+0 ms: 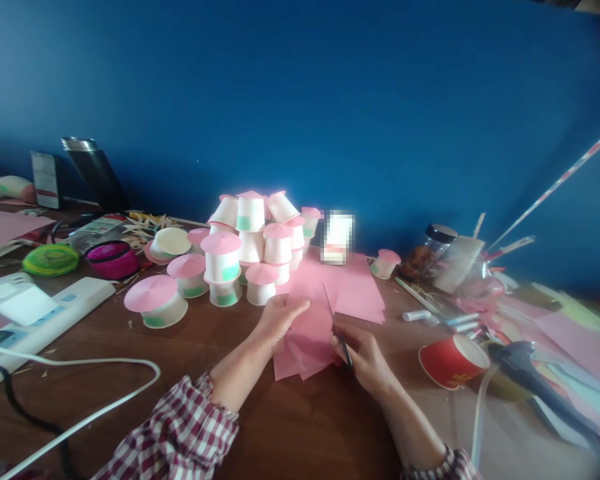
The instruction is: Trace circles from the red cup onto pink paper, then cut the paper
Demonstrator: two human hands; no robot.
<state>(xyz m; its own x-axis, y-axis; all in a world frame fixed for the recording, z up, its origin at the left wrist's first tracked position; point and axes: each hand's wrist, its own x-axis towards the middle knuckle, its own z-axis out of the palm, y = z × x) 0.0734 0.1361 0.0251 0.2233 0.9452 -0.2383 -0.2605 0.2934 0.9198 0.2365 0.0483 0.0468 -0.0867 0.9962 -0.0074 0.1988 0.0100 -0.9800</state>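
Pink paper (310,333) is gripped at its left side by my left hand (276,325), the thumb lying on top and the fingers underneath. My right hand (363,357) is closed around the handles of dark scissors (331,308), whose blades reach up across the paper. Behind lie further pink sheets (360,293). Left of the paper stand several white paper cups with pink paper tops, some stacked, such as the front one (221,260).
A power strip (75,303) and white cable (105,362) lie at the left. To the right are a red cup (445,363), markers (465,323), a jar (425,250) and a dark glue gun (540,380). A blue wall (290,100) rises behind.
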